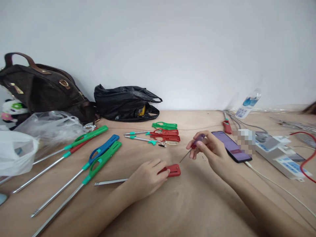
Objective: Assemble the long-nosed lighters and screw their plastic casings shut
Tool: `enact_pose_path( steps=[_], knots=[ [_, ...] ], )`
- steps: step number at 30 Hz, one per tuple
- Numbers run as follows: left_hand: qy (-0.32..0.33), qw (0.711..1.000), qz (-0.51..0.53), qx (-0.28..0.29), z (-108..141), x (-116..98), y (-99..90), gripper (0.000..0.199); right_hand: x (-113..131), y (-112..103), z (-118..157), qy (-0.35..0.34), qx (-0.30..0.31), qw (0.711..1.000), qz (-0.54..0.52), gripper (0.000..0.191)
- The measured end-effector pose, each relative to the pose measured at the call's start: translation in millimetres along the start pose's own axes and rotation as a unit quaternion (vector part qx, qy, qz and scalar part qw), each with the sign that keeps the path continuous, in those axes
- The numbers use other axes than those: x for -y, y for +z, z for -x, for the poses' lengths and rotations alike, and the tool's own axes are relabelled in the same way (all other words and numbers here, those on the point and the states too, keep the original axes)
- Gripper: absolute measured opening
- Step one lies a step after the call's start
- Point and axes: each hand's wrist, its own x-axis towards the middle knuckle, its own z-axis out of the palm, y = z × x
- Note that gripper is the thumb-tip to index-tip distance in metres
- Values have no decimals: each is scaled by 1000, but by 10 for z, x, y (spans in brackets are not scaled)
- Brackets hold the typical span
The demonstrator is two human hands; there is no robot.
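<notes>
My left hand [149, 177] is closed around a red lighter [174, 170] lying on the table, its metal tube [111, 181] sticking out to the left. In my right hand [206, 148] is a screwdriver with a purple and red handle [197, 141]. Its tip points down and left, just above the red lighter's handle end, apparently not touching it. Behind my hands lie opened red lighter halves [170, 132] with metal tubes and small parts, and a green handle piece [166, 125].
Green, blue [103, 148] and red long lighters lie at the left. Behind them are a dark backpack [54, 89], plastic bags and a black bag [123, 102]. At right are a phone [232, 146], power strip [276, 154], cables and bottle [249, 103].
</notes>
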Motion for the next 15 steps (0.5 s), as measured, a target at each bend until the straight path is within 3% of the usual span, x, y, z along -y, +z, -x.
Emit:
enact_pose_path(
  steps=[6, 15],
  knots=[
    [2, 1000, 1, -7, 3, -2, -1, 19, -37, 93, 57, 2, 62, 998, 4, 19],
    [0, 1000, -2, -1, 6, -1, -2, 18, -104, 94, 70, 10, 70, 997, 11, 22]
  ],
)
